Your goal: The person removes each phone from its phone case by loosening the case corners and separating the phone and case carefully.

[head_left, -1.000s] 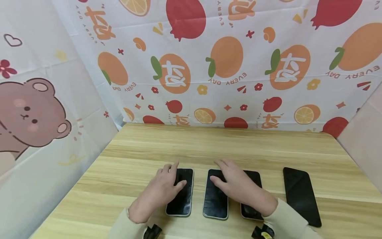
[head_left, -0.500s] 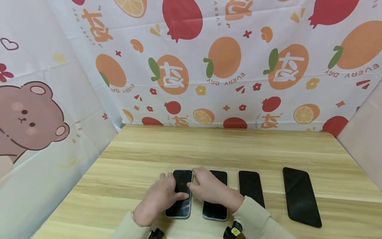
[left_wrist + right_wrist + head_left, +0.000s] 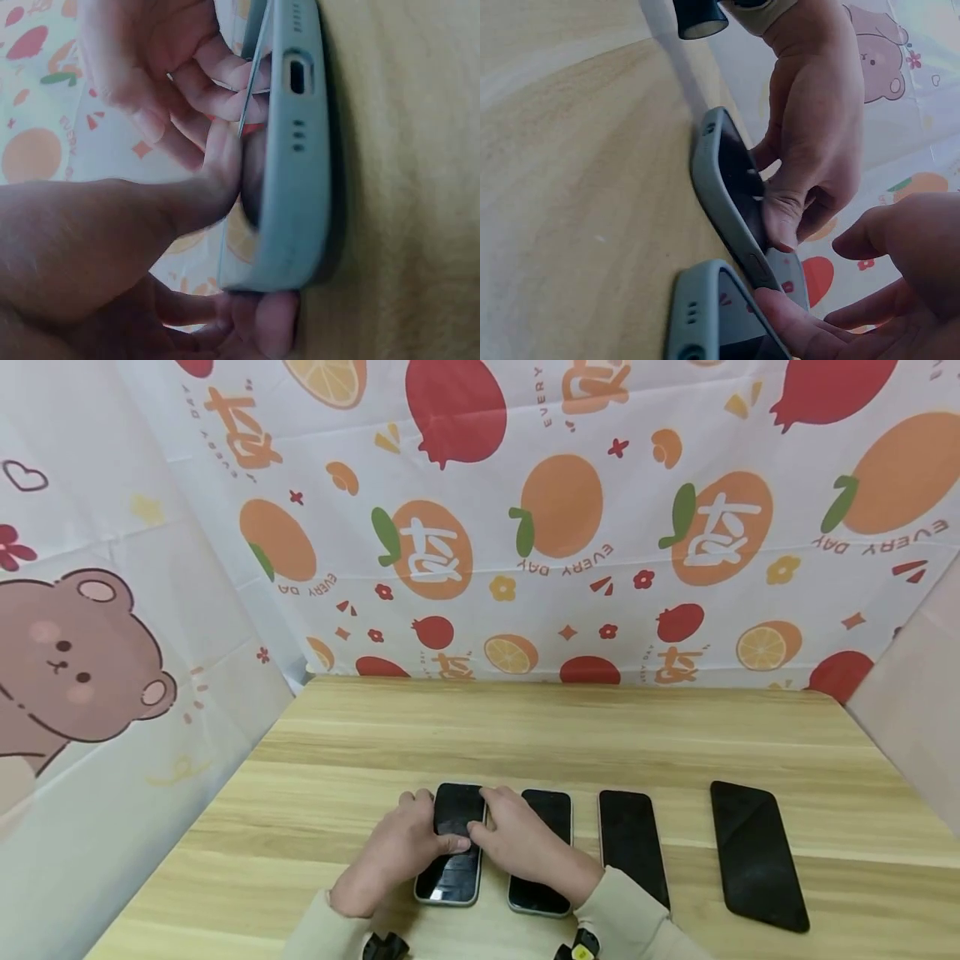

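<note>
The leftmost smartphone [image 3: 456, 810] lies screen up on the table, in a pale blue-grey case. My left hand [image 3: 393, 852] grips it from the left. In the left wrist view its thumb presses the dark screen and fingers reach the edge of the case [image 3: 300, 187], below the charging port. My right hand [image 3: 525, 843] touches the same phone's right edge. In the right wrist view a fingertip meets the case's side, while the thumb of my right hand [image 3: 907, 277] stands apart from the screen. A second smartphone [image 3: 553, 810] lies partly hidden under the right hand.
A third dark phone [image 3: 630, 827] lies right of the second, and a larger black phone-like slab [image 3: 757, 856] farther right. The wooden table [image 3: 570, 727] ends at a fruit-print cloth [image 3: 480, 602]. A bear-print cloth [image 3: 82, 652] hangs on the left.
My right hand has moved left, from above the second and third phones to the leftmost phone's right edge. My left hand stays at that phone, its thumb now lying on the screen.
</note>
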`<state>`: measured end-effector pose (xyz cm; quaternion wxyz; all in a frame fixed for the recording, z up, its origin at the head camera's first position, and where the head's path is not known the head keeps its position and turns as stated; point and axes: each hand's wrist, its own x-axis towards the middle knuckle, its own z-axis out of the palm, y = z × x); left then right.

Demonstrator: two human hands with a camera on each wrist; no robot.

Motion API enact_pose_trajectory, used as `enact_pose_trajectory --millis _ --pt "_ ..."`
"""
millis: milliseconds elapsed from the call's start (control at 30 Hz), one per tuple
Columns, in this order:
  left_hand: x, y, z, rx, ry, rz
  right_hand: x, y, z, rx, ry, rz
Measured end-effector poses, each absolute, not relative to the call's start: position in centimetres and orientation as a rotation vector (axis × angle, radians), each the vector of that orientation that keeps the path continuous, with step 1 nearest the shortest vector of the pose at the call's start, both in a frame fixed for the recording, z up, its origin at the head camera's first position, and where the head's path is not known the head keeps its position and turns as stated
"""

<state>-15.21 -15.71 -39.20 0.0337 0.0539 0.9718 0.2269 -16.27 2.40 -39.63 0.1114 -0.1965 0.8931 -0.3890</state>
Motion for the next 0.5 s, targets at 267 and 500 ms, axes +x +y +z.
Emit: enact_pose_trajectory --millis 267,500 --pt "-16.05 -15.99 -39.21 0.06 2.793 1.236 -16.26 2.5 -40.11 -0.575 2.624 -1.194" --pt "-16.22 -16.39 -38.85 -0.081 2.415 1.663 -16.53 3.22 -40.02 -0.587 2.504 -1.364"
